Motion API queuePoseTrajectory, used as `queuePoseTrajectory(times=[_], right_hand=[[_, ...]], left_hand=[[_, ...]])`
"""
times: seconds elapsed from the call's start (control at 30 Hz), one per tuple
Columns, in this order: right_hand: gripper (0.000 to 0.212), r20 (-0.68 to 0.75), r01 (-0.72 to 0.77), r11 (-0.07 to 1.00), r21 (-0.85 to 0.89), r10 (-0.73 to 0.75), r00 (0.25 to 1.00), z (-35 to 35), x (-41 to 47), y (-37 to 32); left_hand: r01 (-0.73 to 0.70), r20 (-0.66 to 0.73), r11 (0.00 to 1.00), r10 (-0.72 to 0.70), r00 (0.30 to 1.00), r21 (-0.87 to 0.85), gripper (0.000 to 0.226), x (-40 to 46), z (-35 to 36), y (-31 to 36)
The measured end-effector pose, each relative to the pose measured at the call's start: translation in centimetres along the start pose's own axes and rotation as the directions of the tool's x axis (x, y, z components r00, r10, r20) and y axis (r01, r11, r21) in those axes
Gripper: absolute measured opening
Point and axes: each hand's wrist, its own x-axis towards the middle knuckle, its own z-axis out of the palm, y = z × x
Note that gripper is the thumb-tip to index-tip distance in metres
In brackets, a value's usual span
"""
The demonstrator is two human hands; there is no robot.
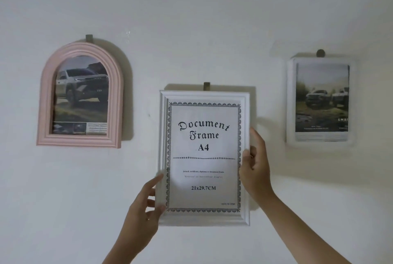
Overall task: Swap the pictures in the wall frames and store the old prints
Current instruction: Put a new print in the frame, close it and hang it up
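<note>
At upper left of the frame, a pink arched frame (79, 95) hangs from a wall hook with a car print behind its glass. Lower centre, a person's left hand (144, 204) grips the lower left edge of the white document frame (204, 157), thumb on the front moulding and fingers curled behind it. That frame, showing only its stock "Document Frame A4" insert, sits against the wall just under its hook (206, 86). Centre right, the right hand (255, 161) clasps the frame's right edge at mid-height, fingers wrapped round the side. At upper right, a small white frame (321, 100) holds another car print. The step appears to be taking the middle frame off, or setting it on, its hook; which one cannot be told. Either way, the next move calls for a level, two-handed lift clear of the hook.
</note>
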Motion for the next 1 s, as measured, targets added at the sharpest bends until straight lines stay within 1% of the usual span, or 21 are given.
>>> queuePoseTrajectory(times=[0.2,0.33,0.6,0.83,1.0], right_hand=[[0.05,0.02,0.044,0.998,0.037,-0.045,0.999,-0.4,-0.2,0.7],[0.045,0.033,0.032,0.998,0.044,-0.034,0.999,-0.5,-0.7,0.8],[0.044,-0.009,0.022,1.0,0.02,-0.022,1.0,-0.2,-1.1,0.9],[0.047,-0.056,-0.009,1.0,-0.004,0.009,0.998,0.0,-2.2,1.0],[0.046,-0.082,-0.031,0.996,-0.083,0.024,0.996,0.2,-2.5,0.6]], left_hand=[[-0.011,-0.025,1.0,0.012,1.0,0.027,0.08,0.5,0.5,-1.2],[-0.027,-0.092,1.0,0.027,0.995,0.009,0.077,-0.2,1.2,-1.5],[-0.019,-0.141,0.999,0.024,0.99,0.035,0.076,-0.6,1.4,-1.9],[-0.04,-0.153,0.994,0.054,0.987,0.097,0.07,-0.5,1.2,-2.7],[-0.037,-0.097,0.992,0.049,0.994,0.118,0.078,-1.0,1.1,-2.7]])
